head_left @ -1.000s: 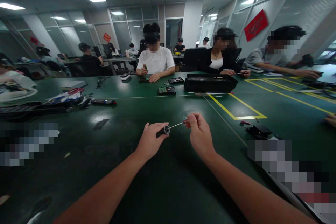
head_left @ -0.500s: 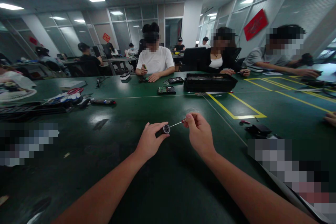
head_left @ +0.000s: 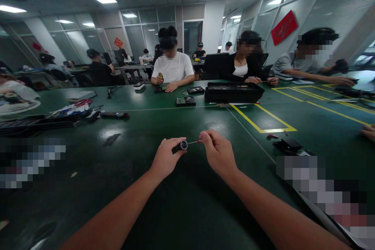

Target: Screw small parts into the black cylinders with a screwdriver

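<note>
Between thumb and fingers my left hand (head_left: 166,157) grips a small dark cylinder (head_left: 183,145), its round, pale-rimmed open end turned toward my right side. My right hand (head_left: 218,150) is closed on the red handle of a thin screwdriver (head_left: 193,142). The slim metal shaft points left, and its tip is at the rim of the cylinder. Whether the tip touches or goes inside is too small to tell. Both hands are above the green table (head_left: 175,203).
Across the table a person in white (head_left: 173,66) works near a green circuit board part (head_left: 185,101) and a long black tray (head_left: 234,92). To the left lie a dark pen-like tool (head_left: 114,115) and red-handled scissors (head_left: 83,102). Yellow tape (head_left: 278,129) marks the right side.
My right hand has shifted slightly left and down, bringing the screwdriver's handle closer to the cylinder, and its shaft now lies flatter. My left hand keeps its grip, almost unmoved.
</note>
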Action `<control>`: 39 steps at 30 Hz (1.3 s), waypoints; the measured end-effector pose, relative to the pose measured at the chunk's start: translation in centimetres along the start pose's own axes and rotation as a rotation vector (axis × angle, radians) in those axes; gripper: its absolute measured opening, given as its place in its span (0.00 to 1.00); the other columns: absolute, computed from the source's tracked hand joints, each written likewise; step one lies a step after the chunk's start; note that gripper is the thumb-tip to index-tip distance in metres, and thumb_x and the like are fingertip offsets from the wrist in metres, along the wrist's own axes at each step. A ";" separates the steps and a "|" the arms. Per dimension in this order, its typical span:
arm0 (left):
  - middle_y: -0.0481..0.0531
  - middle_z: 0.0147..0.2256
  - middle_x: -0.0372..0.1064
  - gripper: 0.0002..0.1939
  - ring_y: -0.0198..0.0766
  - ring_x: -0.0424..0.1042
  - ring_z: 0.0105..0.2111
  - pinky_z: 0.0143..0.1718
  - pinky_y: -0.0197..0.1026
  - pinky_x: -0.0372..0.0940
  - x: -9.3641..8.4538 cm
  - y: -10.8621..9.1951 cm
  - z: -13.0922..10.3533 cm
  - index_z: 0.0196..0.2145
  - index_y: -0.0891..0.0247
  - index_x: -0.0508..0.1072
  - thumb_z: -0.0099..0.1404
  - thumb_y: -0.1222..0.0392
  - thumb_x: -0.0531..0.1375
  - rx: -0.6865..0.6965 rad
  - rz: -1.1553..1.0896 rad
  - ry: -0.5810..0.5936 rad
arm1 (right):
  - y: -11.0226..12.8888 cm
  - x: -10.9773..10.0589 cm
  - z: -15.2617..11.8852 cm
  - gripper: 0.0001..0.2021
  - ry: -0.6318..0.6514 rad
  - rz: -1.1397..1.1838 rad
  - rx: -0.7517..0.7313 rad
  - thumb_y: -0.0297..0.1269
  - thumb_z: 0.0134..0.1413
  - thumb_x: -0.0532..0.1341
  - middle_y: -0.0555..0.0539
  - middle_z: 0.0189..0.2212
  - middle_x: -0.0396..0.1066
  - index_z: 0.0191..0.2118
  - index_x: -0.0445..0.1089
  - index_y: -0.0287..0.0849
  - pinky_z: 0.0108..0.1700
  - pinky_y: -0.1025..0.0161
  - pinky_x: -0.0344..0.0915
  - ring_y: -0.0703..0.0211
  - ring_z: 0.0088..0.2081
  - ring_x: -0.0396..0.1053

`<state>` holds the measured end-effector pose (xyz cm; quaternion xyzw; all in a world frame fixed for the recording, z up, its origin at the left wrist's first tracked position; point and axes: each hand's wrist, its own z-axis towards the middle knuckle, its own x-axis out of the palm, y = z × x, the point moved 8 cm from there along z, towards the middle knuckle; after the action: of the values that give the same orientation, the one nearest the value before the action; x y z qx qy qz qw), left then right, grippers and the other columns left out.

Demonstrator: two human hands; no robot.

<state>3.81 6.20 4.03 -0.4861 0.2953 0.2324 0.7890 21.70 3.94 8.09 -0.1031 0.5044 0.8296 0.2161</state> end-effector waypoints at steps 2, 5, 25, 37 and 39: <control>0.50 0.52 0.74 0.20 0.46 0.71 0.53 0.62 0.59 0.55 0.0 0.1 0.0 0.54 0.52 0.74 0.64 0.63 0.65 0.000 -0.011 0.001 | -0.1 0.0 0.0 0.14 -0.002 -0.014 0.003 0.45 0.67 0.52 0.50 0.27 0.73 0.37 0.71 0.46 0.30 0.61 0.58 0.58 0.26 0.68; 0.50 0.52 0.74 0.21 0.45 0.71 0.53 0.59 0.54 0.60 -0.3 0.5 0.0 0.54 0.53 0.74 0.64 0.64 0.65 -0.026 -0.035 -0.022 | -0.5 0.4 0.1 0.11 0.042 0.004 0.019 0.41 0.67 0.51 0.50 0.29 0.73 0.46 0.69 0.47 0.31 0.60 0.59 0.57 0.28 0.69; 0.50 0.52 0.74 0.21 0.43 0.69 0.54 0.66 0.61 0.48 -1.7 -1.0 -0.1 0.55 0.49 0.73 0.65 0.64 0.64 0.130 0.083 -0.131 | -5.9 0.9 0.8 0.14 -0.122 0.617 0.364 0.50 0.62 0.57 0.50 0.28 0.68 0.34 0.66 0.45 0.37 0.56 0.67 0.58 0.28 0.66; 0.51 0.53 0.74 0.20 0.47 0.68 0.54 0.62 0.60 0.55 -0.5 -0.4 0.1 0.54 0.52 0.73 0.65 0.63 0.64 0.015 0.053 -0.020 | -3.0 -0.4 0.5 0.13 -0.147 0.256 0.163 0.48 0.66 0.53 0.51 0.27 0.67 0.35 0.65 0.46 0.35 0.58 0.62 0.57 0.30 0.66; 0.51 0.53 0.73 0.21 0.47 0.68 0.54 0.62 0.59 0.56 -0.5 -0.3 0.0 0.55 0.53 0.73 0.65 0.63 0.64 -0.005 0.034 -0.018 | -2.8 -0.5 0.5 0.13 -0.140 0.193 0.153 0.48 0.66 0.53 0.51 0.27 0.67 0.35 0.65 0.46 0.34 0.59 0.60 0.57 0.29 0.65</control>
<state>3.65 6.08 4.55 -0.4807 0.2957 0.2508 0.7865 23.45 5.37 6.29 0.0208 0.5573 0.8109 0.1774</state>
